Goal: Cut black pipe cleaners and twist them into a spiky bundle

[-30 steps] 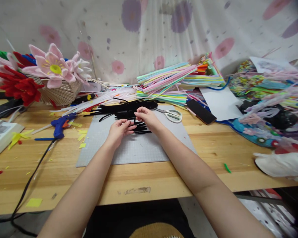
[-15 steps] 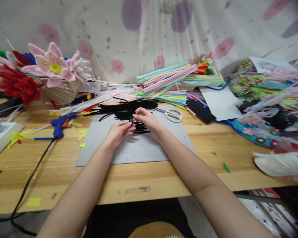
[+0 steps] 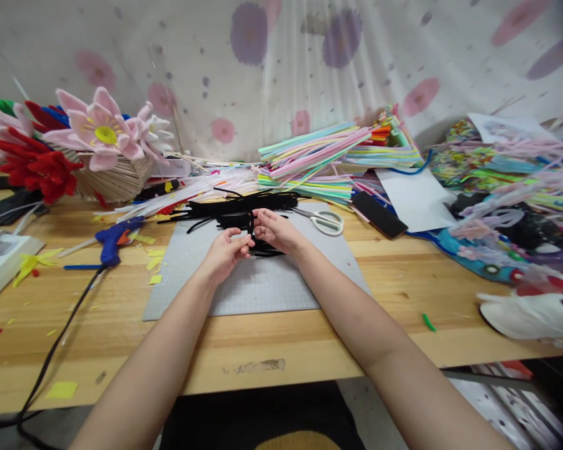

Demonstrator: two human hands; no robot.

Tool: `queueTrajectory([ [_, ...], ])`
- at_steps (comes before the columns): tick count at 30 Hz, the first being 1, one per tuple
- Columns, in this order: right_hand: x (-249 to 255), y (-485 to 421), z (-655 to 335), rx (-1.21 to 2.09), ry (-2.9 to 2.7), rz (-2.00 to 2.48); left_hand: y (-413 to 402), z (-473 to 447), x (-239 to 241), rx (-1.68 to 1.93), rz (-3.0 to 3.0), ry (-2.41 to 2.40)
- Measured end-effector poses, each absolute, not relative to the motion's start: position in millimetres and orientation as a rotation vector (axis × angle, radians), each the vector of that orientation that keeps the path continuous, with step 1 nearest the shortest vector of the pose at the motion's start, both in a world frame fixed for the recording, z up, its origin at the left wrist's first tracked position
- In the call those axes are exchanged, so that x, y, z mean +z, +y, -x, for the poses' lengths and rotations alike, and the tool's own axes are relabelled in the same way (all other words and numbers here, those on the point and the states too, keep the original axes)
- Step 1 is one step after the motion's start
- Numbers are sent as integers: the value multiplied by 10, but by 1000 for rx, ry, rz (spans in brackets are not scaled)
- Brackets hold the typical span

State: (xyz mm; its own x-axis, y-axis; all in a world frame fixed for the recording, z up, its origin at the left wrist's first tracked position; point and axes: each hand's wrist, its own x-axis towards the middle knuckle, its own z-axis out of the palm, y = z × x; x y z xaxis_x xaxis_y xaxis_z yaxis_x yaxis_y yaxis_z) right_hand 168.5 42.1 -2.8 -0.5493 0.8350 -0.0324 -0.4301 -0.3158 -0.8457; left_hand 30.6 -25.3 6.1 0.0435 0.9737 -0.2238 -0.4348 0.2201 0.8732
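Note:
A short black pipe cleaner (image 3: 251, 224) stands upright between my two hands, above the grey cutting mat (image 3: 178, 287). My left hand (image 3: 229, 253) pinches its lower end between thumb and forefinger. Higher up, the fingers of my right hand (image 3: 273, 229) are closed on the same piece. Behind the hands lies a pile of long black pipe cleaners (image 3: 244, 203), with shorter cut pieces (image 3: 232, 221) in front of it. More black pieces (image 3: 268, 252) lie partly hidden under my right hand. Scissors (image 3: 327, 222) with pale handles rest at the mat's upper right.
A blue glue gun (image 3: 112, 240) with a black cord lies left of the mat, near yellow scraps (image 3: 156, 265). Pink fuzzy flowers (image 3: 101, 131) stand back left. Pastel pipe cleaners (image 3: 314, 153) are heaped behind. A black phone (image 3: 379, 214) and white paper (image 3: 417, 197) lie right.
My fingers have shifted around the black pipe cleaner, and more of it now shows upright between them. My left hand sits slightly lower. The view has tilted a little.

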Motion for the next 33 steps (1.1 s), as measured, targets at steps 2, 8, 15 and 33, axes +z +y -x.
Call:
queueTrajectory([
  [2, -42, 420, -1658, 1953, -1037, 609, -255, -312, 54, 1228, -715, 997],
  [8, -25, 419, -1679, 1963, -1073, 631, -276, -339, 62, 1243, -742, 1050],
  [15, 16, 415, -1742, 1934, -1058, 760, -281, -354, 52, 1262, -771, 1111],
  [33, 95, 426, -1708, 2114, -680, 886, -276, -389, -28, 1251, -1005, 1000],
])
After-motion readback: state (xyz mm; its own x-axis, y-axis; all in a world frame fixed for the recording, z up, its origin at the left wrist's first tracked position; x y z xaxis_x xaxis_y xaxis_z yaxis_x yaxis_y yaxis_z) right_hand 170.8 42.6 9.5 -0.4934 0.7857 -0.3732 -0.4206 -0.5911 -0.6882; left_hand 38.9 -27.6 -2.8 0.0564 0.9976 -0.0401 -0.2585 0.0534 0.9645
